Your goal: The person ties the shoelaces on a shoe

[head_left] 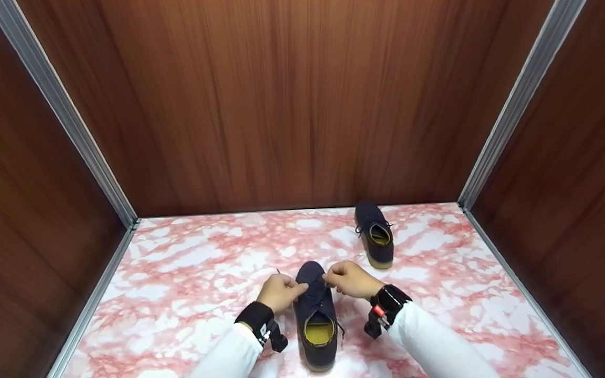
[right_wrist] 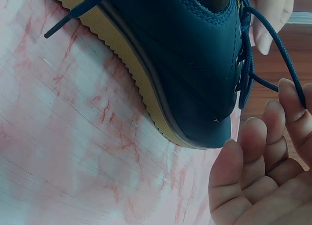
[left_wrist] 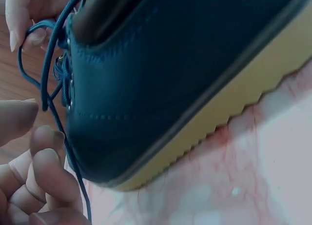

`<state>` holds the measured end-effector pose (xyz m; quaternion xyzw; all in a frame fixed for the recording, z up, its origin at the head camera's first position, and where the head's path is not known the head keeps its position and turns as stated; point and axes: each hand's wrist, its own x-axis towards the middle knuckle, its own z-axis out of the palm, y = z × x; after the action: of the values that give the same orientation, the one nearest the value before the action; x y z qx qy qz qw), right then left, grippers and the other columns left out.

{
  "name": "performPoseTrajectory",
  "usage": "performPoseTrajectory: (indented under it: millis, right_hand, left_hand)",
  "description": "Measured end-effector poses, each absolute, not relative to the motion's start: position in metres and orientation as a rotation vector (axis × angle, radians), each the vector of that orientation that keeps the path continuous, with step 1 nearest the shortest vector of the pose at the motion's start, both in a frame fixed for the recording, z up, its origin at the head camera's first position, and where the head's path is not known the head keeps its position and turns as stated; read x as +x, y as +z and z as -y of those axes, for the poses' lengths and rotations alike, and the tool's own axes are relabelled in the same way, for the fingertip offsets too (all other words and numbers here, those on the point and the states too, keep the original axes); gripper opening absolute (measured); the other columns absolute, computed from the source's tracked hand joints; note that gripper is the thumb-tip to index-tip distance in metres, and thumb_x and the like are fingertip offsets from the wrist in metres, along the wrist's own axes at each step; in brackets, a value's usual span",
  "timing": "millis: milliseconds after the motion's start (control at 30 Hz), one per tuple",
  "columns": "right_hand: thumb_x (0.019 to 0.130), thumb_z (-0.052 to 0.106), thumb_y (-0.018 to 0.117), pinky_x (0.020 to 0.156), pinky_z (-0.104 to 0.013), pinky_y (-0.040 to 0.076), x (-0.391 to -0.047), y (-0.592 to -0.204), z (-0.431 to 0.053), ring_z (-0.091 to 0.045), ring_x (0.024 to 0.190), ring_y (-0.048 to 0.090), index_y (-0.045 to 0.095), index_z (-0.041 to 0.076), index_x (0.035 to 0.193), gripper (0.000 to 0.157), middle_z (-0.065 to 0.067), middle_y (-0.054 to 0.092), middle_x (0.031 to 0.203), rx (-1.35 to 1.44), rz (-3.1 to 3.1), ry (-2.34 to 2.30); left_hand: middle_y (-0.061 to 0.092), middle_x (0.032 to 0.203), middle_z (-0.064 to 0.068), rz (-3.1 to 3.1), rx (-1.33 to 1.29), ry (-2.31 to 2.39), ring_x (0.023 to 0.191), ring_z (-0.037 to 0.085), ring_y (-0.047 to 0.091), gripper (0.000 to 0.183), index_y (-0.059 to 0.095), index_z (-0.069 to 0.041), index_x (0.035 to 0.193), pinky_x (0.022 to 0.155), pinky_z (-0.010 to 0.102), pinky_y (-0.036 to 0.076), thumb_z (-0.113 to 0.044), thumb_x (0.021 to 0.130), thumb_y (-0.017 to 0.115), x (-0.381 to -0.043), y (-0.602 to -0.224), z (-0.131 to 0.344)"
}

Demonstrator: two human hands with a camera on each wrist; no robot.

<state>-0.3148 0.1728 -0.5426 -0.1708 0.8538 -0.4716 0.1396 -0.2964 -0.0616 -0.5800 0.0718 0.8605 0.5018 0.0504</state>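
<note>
A dark navy lace-up shoe (head_left: 314, 304) with a yellow insole and pale sole stands upright, toe pointing away. Both hands are over its front, one on each side. My left hand (head_left: 280, 292) has curled fingers at a blue shoelace (left_wrist: 75, 161), which runs down past the fingertips; part of that grip is hidden in the left wrist view. On the other side my right hand (head_left: 355, 279) pinches a lace strand (right_wrist: 284, 49) between thumb and forefinger, the strand bowing out from the eyelets. A loose lace end (right_wrist: 61, 27) hangs by the shoe's right side.
A matching shoe (head_left: 371, 223), its laces tied, stands farther back to the right near the rear wall (head_left: 281, 105). Pink-and-white marbled tabletop (head_left: 192, 278) lies underneath. Brown wood-grain panels with metal corner strips (head_left: 523, 100) enclose the back and both sides.
</note>
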Motion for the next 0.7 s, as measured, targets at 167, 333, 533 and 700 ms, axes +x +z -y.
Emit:
performPoseTrajectory:
  millis: [167,333,533,700]
  right_hand:
    - [0.103,0.02,0.062,0.054,-0.02,0.04,-0.3134,-0.5422,-0.1741,-0.008,0.061,0.051,0.068,-0.003,0.083,0.031,0.002,0.063,0.079,-0.505,-2.485,-1.349]
    - [0.103,0.021,0.061,0.054,-0.02,0.04,-0.3135,-0.5419,-0.1752,-0.007,0.059,0.05,0.068,-0.004,0.085,0.031,-0.002,0.065,0.08,-0.497,-2.482,-1.345]
    - [0.103,0.021,0.062,0.053,-0.02,0.039,-0.3148,-0.5422,-0.1755,-0.006,0.059,0.049,0.068,-0.004,0.085,0.032,-0.004,0.066,0.08,-0.503,-2.488,-1.341]
    - [0.102,0.021,0.063,0.052,-0.019,0.038,-0.3146,-0.5409,-0.1757,-0.006,0.059,0.049,0.068,-0.008,0.086,0.033,-0.004,0.065,0.078,-0.523,-2.498,-1.349]
  left_hand:
    - [0.059,0.062,-0.01,-2.647,0.29,1.498,0.059,0.006,0.054,0.023,0.075,-0.007,0.075,0.055,0.021,0.043,-0.024,0.091,0.077,-0.295,-0.5815,0.0576]
    - [0.056,0.062,-0.01,-2.652,0.283,1.481,0.06,0.007,0.052,0.029,0.072,-0.008,0.069,0.056,0.021,0.042,-0.027,0.09,0.077,-0.293,-0.5808,0.0557]
    - [0.055,0.063,-0.01,-2.653,0.307,1.448,0.062,0.008,0.052,0.03,0.072,-0.006,0.068,0.059,0.021,0.042,-0.027,0.089,0.078,-0.2905,-0.5785,0.0534]
    - [0.05,0.06,-0.012,-2.669,0.342,1.447,0.058,0.007,0.048,0.024,0.067,-0.008,0.065,0.056,0.02,0.039,-0.019,0.086,0.074,-0.2877,-0.5772,0.0539]
